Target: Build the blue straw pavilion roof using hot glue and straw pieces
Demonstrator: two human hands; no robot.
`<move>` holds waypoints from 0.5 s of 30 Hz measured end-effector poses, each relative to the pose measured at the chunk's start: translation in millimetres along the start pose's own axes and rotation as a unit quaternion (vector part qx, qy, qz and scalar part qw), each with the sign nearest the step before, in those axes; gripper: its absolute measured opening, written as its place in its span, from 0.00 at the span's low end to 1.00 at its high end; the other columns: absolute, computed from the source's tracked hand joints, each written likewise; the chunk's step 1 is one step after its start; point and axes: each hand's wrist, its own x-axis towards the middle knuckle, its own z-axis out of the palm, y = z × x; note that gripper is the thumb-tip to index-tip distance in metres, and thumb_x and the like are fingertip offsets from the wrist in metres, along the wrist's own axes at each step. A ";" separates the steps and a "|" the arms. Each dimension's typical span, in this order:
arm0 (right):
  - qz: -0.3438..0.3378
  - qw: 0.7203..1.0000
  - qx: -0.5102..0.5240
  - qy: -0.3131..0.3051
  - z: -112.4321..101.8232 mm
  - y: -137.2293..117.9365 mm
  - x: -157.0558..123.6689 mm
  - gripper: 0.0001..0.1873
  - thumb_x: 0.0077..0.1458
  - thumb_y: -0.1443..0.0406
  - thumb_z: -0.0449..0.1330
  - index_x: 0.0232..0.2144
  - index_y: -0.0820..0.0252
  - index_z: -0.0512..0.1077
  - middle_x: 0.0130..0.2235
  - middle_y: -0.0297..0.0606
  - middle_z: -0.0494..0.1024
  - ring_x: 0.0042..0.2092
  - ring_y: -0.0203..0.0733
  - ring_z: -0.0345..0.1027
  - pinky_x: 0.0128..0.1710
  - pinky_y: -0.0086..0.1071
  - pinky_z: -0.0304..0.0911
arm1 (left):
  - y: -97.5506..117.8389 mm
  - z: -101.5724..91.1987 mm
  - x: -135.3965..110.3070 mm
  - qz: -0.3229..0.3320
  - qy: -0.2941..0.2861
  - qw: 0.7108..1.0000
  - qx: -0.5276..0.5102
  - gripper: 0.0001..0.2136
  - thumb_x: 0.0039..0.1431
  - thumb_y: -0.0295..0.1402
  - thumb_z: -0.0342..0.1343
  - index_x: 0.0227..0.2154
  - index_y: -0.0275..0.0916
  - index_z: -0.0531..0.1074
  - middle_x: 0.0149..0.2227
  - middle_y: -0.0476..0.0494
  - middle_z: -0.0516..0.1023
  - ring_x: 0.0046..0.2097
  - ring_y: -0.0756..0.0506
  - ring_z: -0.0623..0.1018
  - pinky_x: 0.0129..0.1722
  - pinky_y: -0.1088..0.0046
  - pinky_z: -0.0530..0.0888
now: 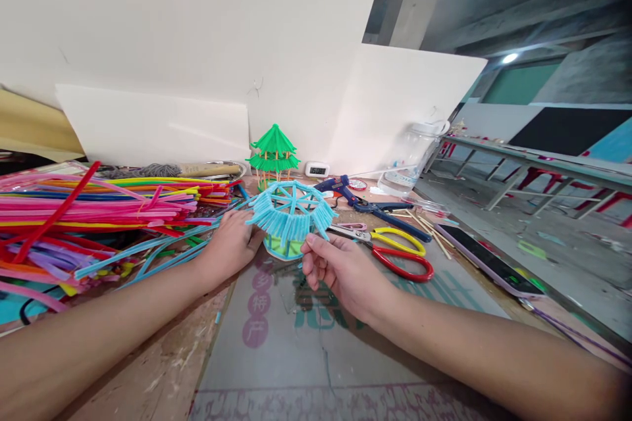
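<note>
A small pavilion model (292, 217) of blue pipe cleaners stands upright in front of me. Short fuzzy strips slope outward around its roof ring, spokes cross the open top, and its base is light green. My left hand (231, 242) grips the model at its left side, with the fingertips partly hidden behind the roof strips. At the front right, thumb and forefinger of my right hand (340, 270) are pinched at the roof's lower edge. Whether a separate strip lies between them is too small to tell. Behind stands a green two-tiered pavilion (274, 154).
Bundled colourful pipe cleaners (113, 210) crowd the left. To the right are red-and-yellow-handled scissors (402, 260), a blue glue gun (343, 189), pliers (395, 214), wooden sticks (429, 230), a phone (486, 258) and a plastic jug (407, 158). A small digital clock (316, 170) stands behind.
</note>
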 end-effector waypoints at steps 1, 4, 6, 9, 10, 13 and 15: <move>0.001 1.000 0.000 0.002 0.2 -0.3 0.2 0.18 0.49 0.53 0.67 0.27 0.64 0.72 0.21 0.33 0.75 0.20 0.31 0.66 0.21 0.25 0.61 | -0.1 0.0 0.0 0.000 0.000 1.000 0.000 0.07 0.64 0.31 0.47 0.38 0.38 0.70 0.41 0.39 0.76 0.46 0.37 0.74 0.47 0.57 0.66; 0.002 1.000 -0.001 0.000 0.1 -0.2 1.2 0.19 0.49 0.53 0.67 0.27 0.64 0.72 0.21 0.33 0.75 0.20 0.30 0.66 0.20 0.25 0.61 | 0.1 -0.4 0.2 0.004 0.003 1.000 0.000 0.07 0.64 0.31 0.47 0.37 0.38 0.69 0.41 0.40 0.77 0.46 0.37 0.74 0.47 0.57 0.66; -0.002 1.000 -0.006 0.000 -1.0 1.2 2.5 0.19 0.49 0.52 0.67 0.28 0.64 0.72 0.21 0.32 0.75 0.20 0.30 0.66 0.20 0.24 0.61 | 0.2 -0.5 0.4 0.007 0.004 1.000 0.003 0.06 0.64 0.31 0.47 0.36 0.39 0.69 0.41 0.40 0.77 0.46 0.38 0.74 0.47 0.58 0.66; 0.012 0.999 -0.045 -0.008 -3.5 5.0 3.6 0.22 0.49 0.49 0.65 0.27 0.63 0.71 0.20 0.31 0.74 0.19 0.29 0.64 0.19 0.23 0.59 | -0.7 0.2 0.7 0.009 0.007 1.000 0.006 0.06 0.63 0.31 0.48 0.36 0.39 0.70 0.41 0.40 0.77 0.46 0.37 0.74 0.47 0.58 0.66; 0.029 0.996 -0.076 -0.022 -4.0 6.1 2.9 0.22 0.49 0.48 0.65 0.26 0.63 0.71 0.19 0.31 0.73 0.18 0.29 0.63 0.18 0.23 0.57 | -1.4 0.6 0.8 0.006 0.007 1.000 0.005 0.06 0.63 0.31 0.48 0.36 0.39 0.70 0.41 0.40 0.77 0.46 0.37 0.74 0.46 0.58 0.66; 0.049 0.969 -0.229 -0.075 -3.4 4.6 -4.1 0.22 0.51 0.47 0.63 0.24 0.60 0.68 0.19 0.31 0.72 0.18 0.30 0.60 0.17 0.24 0.54 | -3.9 2.0 1.3 -0.005 0.004 1.000 -0.001 0.07 0.63 0.32 0.47 0.35 0.39 0.70 0.40 0.40 0.78 0.45 0.38 0.75 0.45 0.59 0.67; -0.023 0.931 -0.353 -0.093 -2.3 -2.6 -11.9 0.19 0.54 0.50 0.62 0.25 0.59 0.69 0.20 0.30 0.71 0.20 0.31 0.60 0.18 0.25 0.54 | -5.1 2.4 1.7 -0.009 0.003 1.000 -0.004 0.08 0.63 0.32 0.47 0.34 0.39 0.70 0.39 0.41 0.78 0.44 0.38 0.75 0.44 0.60 0.67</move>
